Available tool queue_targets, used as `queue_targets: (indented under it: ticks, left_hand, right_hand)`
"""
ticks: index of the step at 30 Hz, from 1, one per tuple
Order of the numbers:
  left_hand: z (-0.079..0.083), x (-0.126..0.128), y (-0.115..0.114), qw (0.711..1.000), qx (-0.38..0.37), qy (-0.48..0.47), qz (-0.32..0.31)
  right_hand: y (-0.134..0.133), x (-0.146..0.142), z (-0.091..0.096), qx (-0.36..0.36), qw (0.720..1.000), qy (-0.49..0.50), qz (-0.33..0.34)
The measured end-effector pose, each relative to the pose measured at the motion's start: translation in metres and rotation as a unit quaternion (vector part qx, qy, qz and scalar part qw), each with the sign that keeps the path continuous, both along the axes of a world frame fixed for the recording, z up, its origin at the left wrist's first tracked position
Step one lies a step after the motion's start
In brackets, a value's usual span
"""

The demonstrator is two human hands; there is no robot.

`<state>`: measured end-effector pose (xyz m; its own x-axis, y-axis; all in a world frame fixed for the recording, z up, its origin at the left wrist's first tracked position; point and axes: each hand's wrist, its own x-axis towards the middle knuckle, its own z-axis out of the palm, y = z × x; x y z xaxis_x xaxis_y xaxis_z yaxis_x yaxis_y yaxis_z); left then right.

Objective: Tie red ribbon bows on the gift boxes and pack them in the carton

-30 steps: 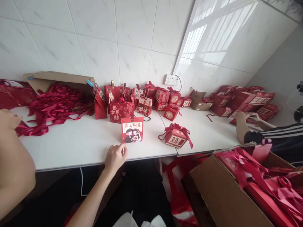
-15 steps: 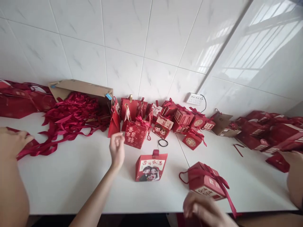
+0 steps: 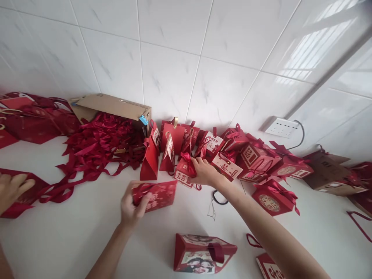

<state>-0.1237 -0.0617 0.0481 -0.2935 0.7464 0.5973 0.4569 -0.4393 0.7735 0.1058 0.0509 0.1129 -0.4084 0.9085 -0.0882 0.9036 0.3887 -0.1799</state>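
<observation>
My left hand (image 3: 132, 207) is closed on a flat red patterned gift box (image 3: 158, 195), held just above the white table (image 3: 72, 232). My right hand (image 3: 203, 172) reaches further back, its fingers wrapped round a small red ribboned box (image 3: 184, 174) at the front of a row of red gift boxes (image 3: 255, 159) along the wall. A red box with a cartoon couple (image 3: 203, 254) lies on its side near the front edge, between my arms.
A tipped cardboard box (image 3: 113, 106) spills red ribbons (image 3: 99, 147) at the back left. Another person's hand (image 3: 13, 188) rests on a flat red piece (image 3: 20, 205) at the far left. A black loop (image 3: 219, 198), a wall socket (image 3: 280, 126) and a brown box (image 3: 331, 174) are to the right.
My left hand has picked up the patterned red box from the row. My right hand has reached forward from the front edge and closed on the small ribboned box. The view moved closer.
</observation>
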Motion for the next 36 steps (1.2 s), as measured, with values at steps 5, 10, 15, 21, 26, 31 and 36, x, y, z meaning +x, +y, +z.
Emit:
queue_targets:
  ticks: [5,10,15,21,26,31,36]
  left_hand:
    - [-0.012,-0.028,-0.013,0.956,-0.005,-0.024,0.292]
    - [-0.018,-0.034,-0.002,0.931,-0.015,-0.077,0.357]
    - [-0.014,-0.04,0.004,0.924,0.012,-0.124,0.362]
    - [-0.006,-0.051,0.004,0.957,0.094,-0.136,0.237]
    - [-0.002,-0.048,0.005,0.945,0.163,-0.13,0.253]
    - [-0.006,-0.045,0.002,0.938,0.09,-0.161,0.295]
    - [-0.008,-0.042,-0.004,0.92,0.032,-0.186,0.344]
  right_hand:
    - [-0.025,0.016,0.015,0.026,0.999,0.02,-0.029]
    - [-0.057,-0.002,0.033,0.078,0.969,0.186,0.14]
    - [-0.082,-0.056,-0.003,-0.063,0.95,0.122,0.28]
    - [-0.051,-0.035,0.03,-0.052,0.945,0.197,0.256]
    - [0.007,-0.023,0.056,0.106,0.983,0.143,0.047]
    - [0.029,-0.073,0.026,0.02,0.997,0.069,-0.02]
    - [0.049,-0.079,0.018,0.045,0.997,0.054,-0.042]
